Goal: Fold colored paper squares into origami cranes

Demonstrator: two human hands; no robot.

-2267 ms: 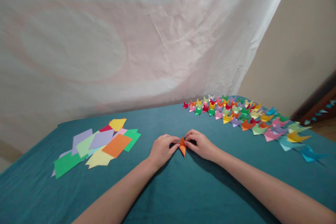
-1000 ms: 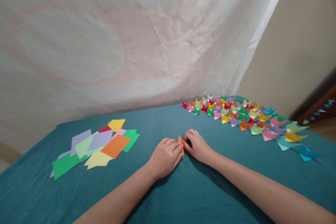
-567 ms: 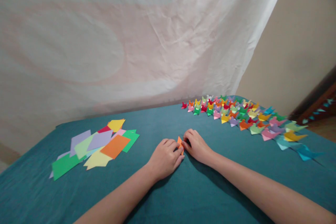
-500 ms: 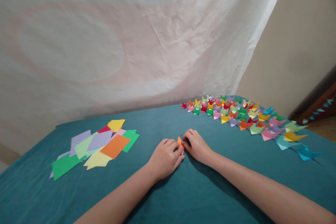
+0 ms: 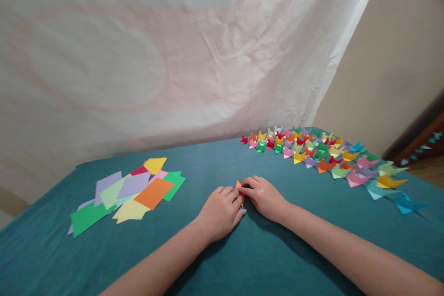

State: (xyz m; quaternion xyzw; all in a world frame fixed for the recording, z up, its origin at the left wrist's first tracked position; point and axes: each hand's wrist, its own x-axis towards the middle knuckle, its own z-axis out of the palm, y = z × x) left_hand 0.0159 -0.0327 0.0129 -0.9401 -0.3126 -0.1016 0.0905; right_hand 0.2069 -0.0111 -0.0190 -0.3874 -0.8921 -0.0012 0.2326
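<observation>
Orange paper (image 5: pixel 238 185) mid-worktop (image 5: pixel 204 164), between both hands, mostly covered by fingers. Left hand (image 5: pixel 222 212): grip narrow, holding the paper's near side. Right hand (image 5: pixel 265 198): narrow pinch at its far end. For a clean fold, I'd keep the left steady, match edges, press from the tip down; small piece, likely to skew. Worktop: teal cloth, lightly rumpled; loose sheets (image 5: pixel 133 185) left, folded birds (image 5: pixel 310 152) right. Pale curtain (image 5: pixel 187 64) behind, plain wall (image 5: pixel 388 55) right.
</observation>
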